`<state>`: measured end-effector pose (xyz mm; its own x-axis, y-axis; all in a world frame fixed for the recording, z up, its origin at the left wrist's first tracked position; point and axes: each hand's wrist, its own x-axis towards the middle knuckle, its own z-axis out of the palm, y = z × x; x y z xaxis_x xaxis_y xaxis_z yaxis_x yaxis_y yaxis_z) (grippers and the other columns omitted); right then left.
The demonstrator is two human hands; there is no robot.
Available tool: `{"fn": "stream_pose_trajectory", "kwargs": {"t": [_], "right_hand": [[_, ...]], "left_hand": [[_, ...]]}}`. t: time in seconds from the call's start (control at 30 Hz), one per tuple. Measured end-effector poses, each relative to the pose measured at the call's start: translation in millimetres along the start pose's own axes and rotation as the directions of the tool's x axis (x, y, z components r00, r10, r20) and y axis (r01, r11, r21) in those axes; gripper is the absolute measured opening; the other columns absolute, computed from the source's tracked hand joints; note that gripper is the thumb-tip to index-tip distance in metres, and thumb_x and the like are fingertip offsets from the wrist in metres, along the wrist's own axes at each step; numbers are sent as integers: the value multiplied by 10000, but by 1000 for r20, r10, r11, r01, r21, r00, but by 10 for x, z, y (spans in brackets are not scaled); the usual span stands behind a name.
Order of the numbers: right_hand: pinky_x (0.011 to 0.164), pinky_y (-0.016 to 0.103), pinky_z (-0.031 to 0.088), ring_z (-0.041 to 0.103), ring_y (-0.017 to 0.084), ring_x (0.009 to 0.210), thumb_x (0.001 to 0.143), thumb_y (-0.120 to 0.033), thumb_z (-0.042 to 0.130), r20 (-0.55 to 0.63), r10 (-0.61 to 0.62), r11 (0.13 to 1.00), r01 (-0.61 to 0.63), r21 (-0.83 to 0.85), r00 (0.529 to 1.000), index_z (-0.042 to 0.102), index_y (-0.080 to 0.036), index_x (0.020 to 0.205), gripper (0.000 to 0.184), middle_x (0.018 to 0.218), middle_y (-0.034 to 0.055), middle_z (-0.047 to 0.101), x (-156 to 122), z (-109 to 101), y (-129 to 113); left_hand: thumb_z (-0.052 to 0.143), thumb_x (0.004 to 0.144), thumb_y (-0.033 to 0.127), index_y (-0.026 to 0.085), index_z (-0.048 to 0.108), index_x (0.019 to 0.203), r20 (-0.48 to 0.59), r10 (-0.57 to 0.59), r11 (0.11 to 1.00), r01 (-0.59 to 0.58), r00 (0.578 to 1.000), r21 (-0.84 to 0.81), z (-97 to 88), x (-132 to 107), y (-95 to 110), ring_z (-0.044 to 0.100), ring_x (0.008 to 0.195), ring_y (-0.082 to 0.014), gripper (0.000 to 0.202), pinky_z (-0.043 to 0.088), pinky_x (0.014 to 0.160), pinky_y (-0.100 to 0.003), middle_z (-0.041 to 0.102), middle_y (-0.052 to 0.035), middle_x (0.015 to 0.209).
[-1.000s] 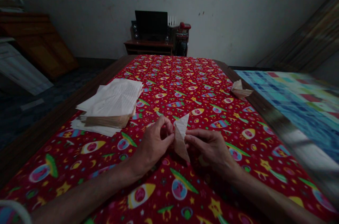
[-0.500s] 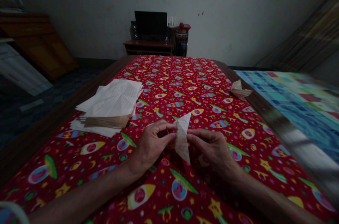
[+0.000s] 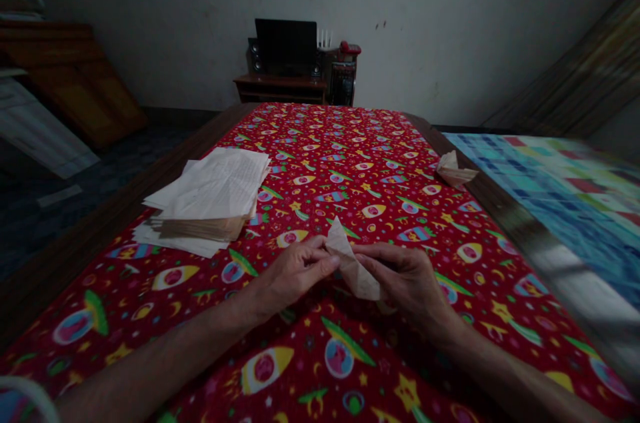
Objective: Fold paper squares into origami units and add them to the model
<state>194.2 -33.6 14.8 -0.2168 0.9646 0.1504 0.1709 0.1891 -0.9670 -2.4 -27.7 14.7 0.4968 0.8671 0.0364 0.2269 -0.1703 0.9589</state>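
Both my hands hold a folded piece of cream paper (image 3: 351, 264) low over the red rocket-print tablecloth (image 3: 320, 163). My left hand (image 3: 295, 273) pinches its left side between thumb and fingers. My right hand (image 3: 405, 280) grips the right side, its fingers partly covering the fold. To the left of my hands lies a stack of loose, creased printed paper sheets (image 3: 213, 193). A small folded paper piece (image 3: 453, 171) rests at the table's far right edge, out of reach of both hands.
The dark wooden table edge (image 3: 480, 190) runs along the right, with a blue checked quilt (image 3: 565, 210) beyond it. Far ahead stand a low wooden desk (image 3: 280, 88) with a dark monitor (image 3: 286, 46) and speakers. Wooden furniture (image 3: 70, 83) stands at the left.
The folded paper has tipped from nearly upright to a lower slant, its top leaning left. Both hands have dropped closer to the cloth and still hold it.
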Motion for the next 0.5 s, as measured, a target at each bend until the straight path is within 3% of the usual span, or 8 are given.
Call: {"fn": "stream_pose_trajectory", "kwargs": {"t": [0.1, 0.27, 0.37, 0.5], "right_hand": [[542, 209, 508, 671, 153, 635, 784, -323, 646, 22, -14, 1000, 14, -9, 1000, 764, -240, 885, 177, 782, 13, 746, 2, -14, 5], [587, 206, 510, 675, 144, 669, 813, -233, 617, 18, -144, 967, 144, -208, 989, 753, -222, 908, 167, 797, 18, 743, -24, -58, 0], [620, 211, 519, 678, 141, 700, 823, -187, 593, 64, -224, 938, 233, -259, 973, 744, -236, 936, 195, 817, 14, 740, -48, -71, -15], [627, 219, 523, 671, 137, 704, 832, -168, 577, 124, -246, 926, 271, -263, 961, 728, -254, 994, 237, 843, 13, 734, -62, -88, -47]], "left_hand": [[451, 903, 410, 138, 707, 740, 25, -13, 1000, 13, 1000, 8, -6, -12, 24, 554, 909, -180, 407, 399, 870, -278, 588, -57, 961], [437, 905, 423, 142, 701, 774, -14, -17, 999, 17, 1000, -36, 11, -12, 77, 543, 900, -176, 407, 430, 816, -261, 569, -53, 947], [499, 869, 418, 158, 723, 763, -32, -34, 998, 32, 999, -62, 13, 2, 47, 549, 868, -176, 359, 448, 779, -258, 569, -51, 910], [608, 800, 381, 202, 750, 736, -4, -3, 995, 2, 1000, -103, 1, 24, -24, 570, 898, -189, 237, 446, 851, -288, 610, -47, 916]]}}
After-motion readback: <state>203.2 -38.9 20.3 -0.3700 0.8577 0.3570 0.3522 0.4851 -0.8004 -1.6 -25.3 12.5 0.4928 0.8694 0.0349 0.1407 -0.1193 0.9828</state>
